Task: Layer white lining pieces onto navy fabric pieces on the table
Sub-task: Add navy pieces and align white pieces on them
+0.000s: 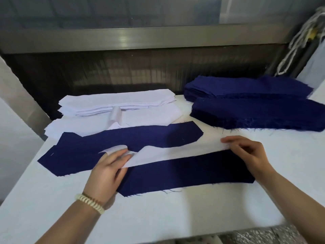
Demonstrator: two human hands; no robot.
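The left hand [109, 166] grips the curled-up left end of a white lining piece [175, 154], fingers lying over the cloth. How the thumb sits beneath is hidden. The right hand [246, 152] pinches the lining's right end in slightly blurred fingertips. The lining stretches between the two hands, its long axis left to right, roughly parallel to the table's near edge. It lies over the far strip of the near navy piece [184, 173], which has the same long axis; that piece's left end is covered by the left hand. A beaded bracelet [89, 201] circles the left wrist. Just beyond, the far navy piece [131, 138] also lies lengthwise left to right, with its near edge partly under the lining. Toward the table's [158, 217] far edge, the white stacks [114, 101] sit on the left, where their left corners are hard to separate. The navy stacks [255, 110] sit near the far right corner, cut off by the picture's right edge.
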